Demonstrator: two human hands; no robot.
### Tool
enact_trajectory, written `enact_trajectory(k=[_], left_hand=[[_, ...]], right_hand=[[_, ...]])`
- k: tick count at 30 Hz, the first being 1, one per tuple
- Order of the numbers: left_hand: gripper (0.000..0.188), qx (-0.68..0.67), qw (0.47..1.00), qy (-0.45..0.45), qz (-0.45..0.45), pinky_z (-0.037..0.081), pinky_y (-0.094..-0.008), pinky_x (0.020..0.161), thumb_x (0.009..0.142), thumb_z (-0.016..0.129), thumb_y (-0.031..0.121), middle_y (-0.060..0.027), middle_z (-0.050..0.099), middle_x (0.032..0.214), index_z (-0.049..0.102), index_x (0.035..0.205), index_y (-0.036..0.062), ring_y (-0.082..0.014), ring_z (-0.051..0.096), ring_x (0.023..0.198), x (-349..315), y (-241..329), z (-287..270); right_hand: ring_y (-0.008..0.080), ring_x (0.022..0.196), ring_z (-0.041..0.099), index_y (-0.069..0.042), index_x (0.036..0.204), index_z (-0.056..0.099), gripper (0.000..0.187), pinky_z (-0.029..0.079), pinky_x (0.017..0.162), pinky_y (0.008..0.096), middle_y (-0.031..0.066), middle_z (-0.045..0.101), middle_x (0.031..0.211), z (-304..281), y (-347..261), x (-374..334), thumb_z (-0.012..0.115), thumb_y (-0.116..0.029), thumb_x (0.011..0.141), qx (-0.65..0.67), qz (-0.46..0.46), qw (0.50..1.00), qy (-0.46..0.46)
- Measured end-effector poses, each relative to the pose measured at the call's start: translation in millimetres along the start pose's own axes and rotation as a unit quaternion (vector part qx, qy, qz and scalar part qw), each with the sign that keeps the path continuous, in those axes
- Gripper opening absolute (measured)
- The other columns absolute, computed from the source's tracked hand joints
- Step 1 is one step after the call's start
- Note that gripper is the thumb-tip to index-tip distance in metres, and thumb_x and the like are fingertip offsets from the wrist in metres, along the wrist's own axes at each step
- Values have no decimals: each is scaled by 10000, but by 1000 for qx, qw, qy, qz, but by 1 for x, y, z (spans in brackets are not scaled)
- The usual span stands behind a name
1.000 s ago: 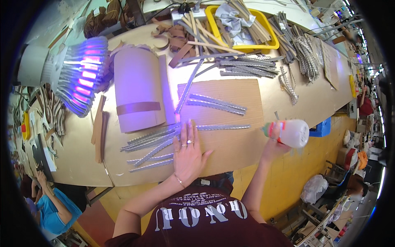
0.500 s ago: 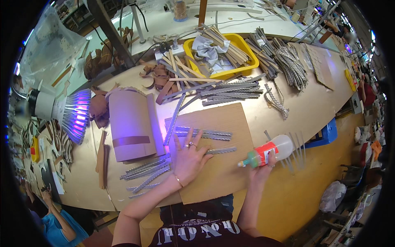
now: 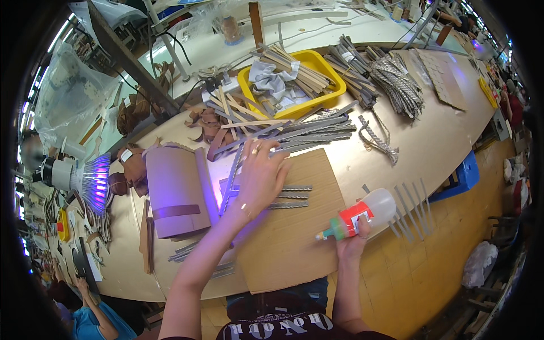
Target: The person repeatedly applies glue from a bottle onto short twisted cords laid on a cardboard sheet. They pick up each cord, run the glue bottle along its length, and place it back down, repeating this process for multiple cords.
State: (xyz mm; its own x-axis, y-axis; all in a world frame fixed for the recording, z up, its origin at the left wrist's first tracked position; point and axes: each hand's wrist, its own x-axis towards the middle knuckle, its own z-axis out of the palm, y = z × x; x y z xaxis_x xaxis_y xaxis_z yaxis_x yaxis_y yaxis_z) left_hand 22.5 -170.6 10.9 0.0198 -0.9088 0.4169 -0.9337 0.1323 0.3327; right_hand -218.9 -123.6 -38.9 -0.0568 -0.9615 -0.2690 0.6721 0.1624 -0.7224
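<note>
Glossy tan tabletop [image 3: 433,144]; yellow tiled floor [image 3: 391,277]; right hand [image 3: 352,243] gripping red-labelled translucent plastic bottle [image 3: 362,214]; left hand [image 3: 262,174] half-curled, grasp unclear.

1. Centre of the table [image 3: 422,161], I've got the cardboard sheet [image 3: 297,243], three strips [image 3: 293,196] on it.
2. Left of that, the roll [image 3: 173,195]; farther left, the lamp [image 3: 95,181].
3. Behind the sheet, the tray [image 3: 309,106] with sticks [image 3: 309,76] in it; right of it, the cord bundle [image 3: 398,85].
4. My left fingers [image 3: 266,150] are by the sheet's far edge; right of the sheet, my right fingers [image 3: 363,226] hold the bottle [image 3: 381,205].
</note>
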Motion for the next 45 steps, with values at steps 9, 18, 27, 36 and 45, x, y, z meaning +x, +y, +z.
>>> enact_trajectory(k=[9, 18, 27, 36, 45], left_hand=[[164, 79, 991, -11, 109, 359, -390, 939, 764, 718, 205, -51, 565, 984, 702, 915, 141, -243, 539, 1001, 66, 5, 63], [149, -282, 959, 19, 1, 440, -348, 791, 775, 727, 149, -74, 709, 910, 697, 901, 74, -221, 661, 763, 58, 38, -3], [217, -132, 988, -72, 14, 477, -346, 711, 755, 768, 140, -59, 690, 915, 698, 953, 87, -214, 650, 782, -83, 98, -17], [571, -40, 990, -132, 15, 290, -447, 1084, 829, 676, 405, -137, 447, 1438, 576, 1263, 48, -313, 415, 1320, -156, 119, -6], [789, -39, 965, -244, -86, 160, -475, 1153, 871, 500, 601, -112, 311, 1540, 399, 1437, 60, -274, 263, 1427, -184, 127, -2]], right_hand=[[198, 930, 642, -31, 1324, 439, 545, 544, 811, 350, 84, 612, 1032, -2, 2, -1, 613, -259, 860, -23, -7, 1000, -16], [202, 915, 640, -38, 1325, 428, 576, 536, 819, 353, 100, 598, 1061, -3, 0, -1, 605, -355, 878, 27, -9, 1000, 1], [213, 913, 615, -14, 1256, 467, 539, 531, 783, 335, 127, 591, 1044, -37, -47, -3, 619, -357, 868, -3, -128, 991, 42], [145, 803, 594, 0, 1062, 560, 359, 491, 750, 288, 73, 616, 923, 8, -48, -12, 730, -179, 801, -387, -304, 869, 51], [154, 807, 595, 2, 1013, 586, 351, 492, 742, 288, 66, 615, 918, 18, -33, -5, 785, -182, 791, -464, -321, 825, 34]])
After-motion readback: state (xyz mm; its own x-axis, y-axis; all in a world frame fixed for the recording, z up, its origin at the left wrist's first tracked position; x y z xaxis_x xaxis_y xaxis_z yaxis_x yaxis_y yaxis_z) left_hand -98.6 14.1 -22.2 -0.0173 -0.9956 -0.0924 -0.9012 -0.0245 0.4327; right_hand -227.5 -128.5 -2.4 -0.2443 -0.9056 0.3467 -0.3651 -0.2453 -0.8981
